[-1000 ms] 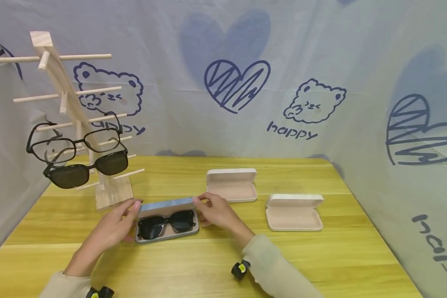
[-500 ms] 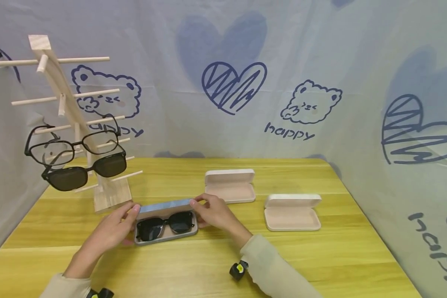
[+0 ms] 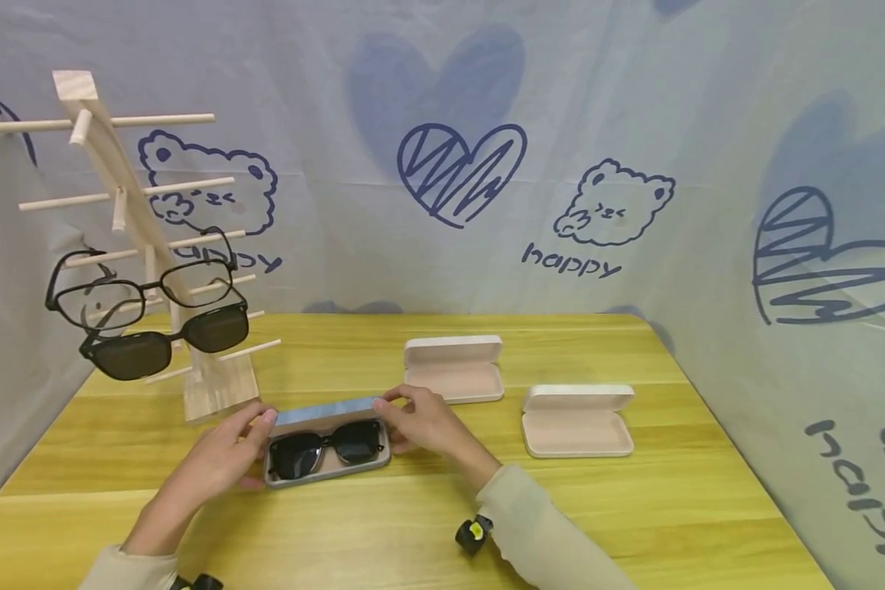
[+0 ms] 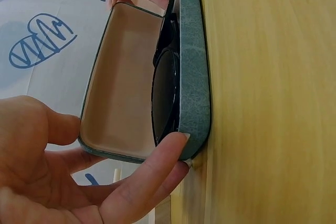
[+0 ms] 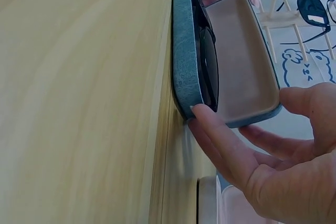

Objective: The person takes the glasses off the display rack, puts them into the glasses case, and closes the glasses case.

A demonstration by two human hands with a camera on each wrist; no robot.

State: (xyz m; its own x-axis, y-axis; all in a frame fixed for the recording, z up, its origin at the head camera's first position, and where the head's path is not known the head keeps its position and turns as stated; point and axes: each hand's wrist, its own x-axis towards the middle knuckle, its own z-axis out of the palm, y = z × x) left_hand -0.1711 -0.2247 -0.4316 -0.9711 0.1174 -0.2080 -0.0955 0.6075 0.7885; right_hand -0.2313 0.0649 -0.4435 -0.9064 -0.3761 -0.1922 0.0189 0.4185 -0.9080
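A blue-green glasses case [image 3: 326,411] stands open on the table, its pale lining facing me. Black-framed sunglasses [image 3: 327,451] with dark lenses lie folded in its lower half. At the left end, my left hand [image 3: 224,451] holds the case, thumb on the lid's corner and other fingertips at the base's end, as the left wrist view shows. My right hand [image 3: 420,418] has the same hold at the right end: its thumb [image 5: 296,100] touches the lid's edge and its fingers reach the base. The lid is tilted up between both hands.
Two open white glasses cases stand behind and to the right: one [image 3: 453,380] beyond my right hand, another [image 3: 578,433] farther right. At left rises a wooden display rack [image 3: 221,385] carrying clear-lensed glasses [image 3: 143,288] and dark sunglasses [image 3: 129,356]. A printed cloth [image 3: 324,205] hangs behind.
The scene has drifted slightly left and down in the head view. Both hands keep their hold on the glasses case, whose lid stays raised.
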